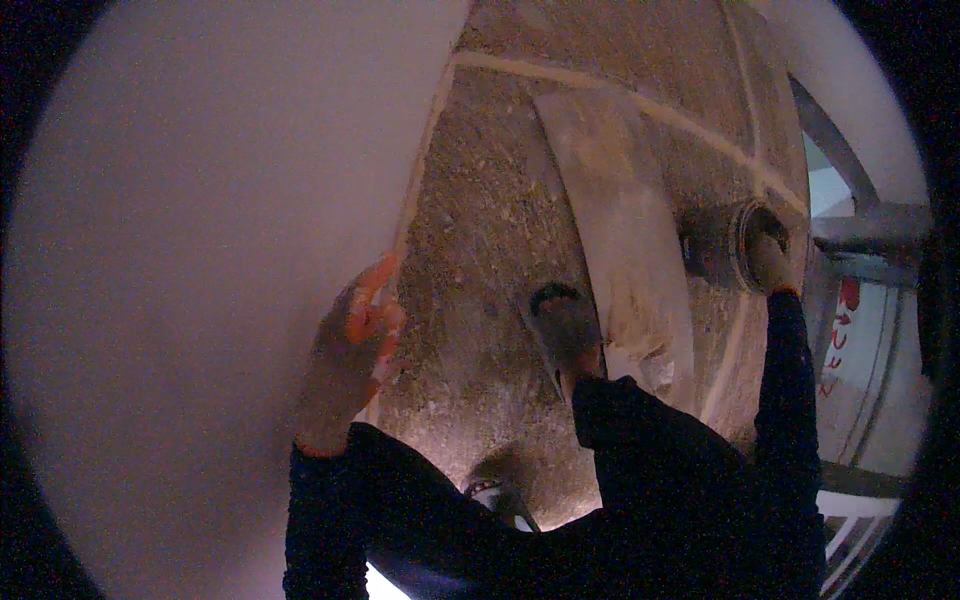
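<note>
The left hand's fingers (372,300) are loosely curled and point upward, released from any grip, their tips resting against the edge of a large smooth white panel (200,270) where it meets the rough floor; the left hand (352,350) is smeared with pale dust and its back faces the camera, a dark sleeve (325,510) running from the wrist down to the lower edge. The white panel fills the whole left half of the view, and its curved edge runs from the top centre down to this hand. Well to the right, the right hand (770,262) is closed on the end of a grey cylindrical container (725,245), which lies tipped on its side with its rim toward the hand; the individual fingers there are too dim to make out. Its arm, also in a dark sleeve (785,370), rises from the lower right. Just beside the container, touching or overlapping its left end, lies a long dusty board (625,250), pale and streaked, slanting from the upper centre down toward the person's knee. Near the board's lower end a dusty shoe (565,325) stands on the coarse speckled concrete floor (480,220), with a dark trouser leg (650,440) behind it. Pale joint lines (620,95) cross the floor toward the upper right. At the right rim grey metal bars (865,225) are visible.
</note>
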Tool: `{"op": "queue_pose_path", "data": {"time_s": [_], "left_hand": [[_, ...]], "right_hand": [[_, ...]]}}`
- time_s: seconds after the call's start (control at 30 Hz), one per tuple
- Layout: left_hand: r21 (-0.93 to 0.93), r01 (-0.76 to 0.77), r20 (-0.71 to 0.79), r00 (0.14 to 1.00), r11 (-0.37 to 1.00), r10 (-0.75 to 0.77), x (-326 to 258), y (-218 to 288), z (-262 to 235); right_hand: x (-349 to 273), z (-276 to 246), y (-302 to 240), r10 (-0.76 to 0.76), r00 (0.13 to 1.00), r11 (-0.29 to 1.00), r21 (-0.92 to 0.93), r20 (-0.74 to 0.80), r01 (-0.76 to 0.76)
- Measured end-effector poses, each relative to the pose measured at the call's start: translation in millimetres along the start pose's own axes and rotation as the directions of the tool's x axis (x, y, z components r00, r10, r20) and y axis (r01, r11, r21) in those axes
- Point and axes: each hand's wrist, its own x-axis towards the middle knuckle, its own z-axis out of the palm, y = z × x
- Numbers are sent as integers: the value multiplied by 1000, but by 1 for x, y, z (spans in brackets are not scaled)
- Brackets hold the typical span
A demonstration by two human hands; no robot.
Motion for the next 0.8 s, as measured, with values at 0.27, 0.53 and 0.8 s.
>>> {"op": "queue_pose_path", "data": {"time_s": [0.27, 0.53, 0.8], "left_hand": [[27, 110, -88, 990, 994, -108, 12, -1, -35], [-134, 103, -4, 994, 986, -105, 22, -8, -35], [-128, 158, -72, 983, 979, -168, 15, 17, -20]], "right_hand": [[13, -17, -5, 30, 997, 988, -149, -74, -41], [86, 126, -191, -268, 963, 771, 602, 7, 210], [170, 437, -328, -714, 699, 642, 431, 36, 634]]}}
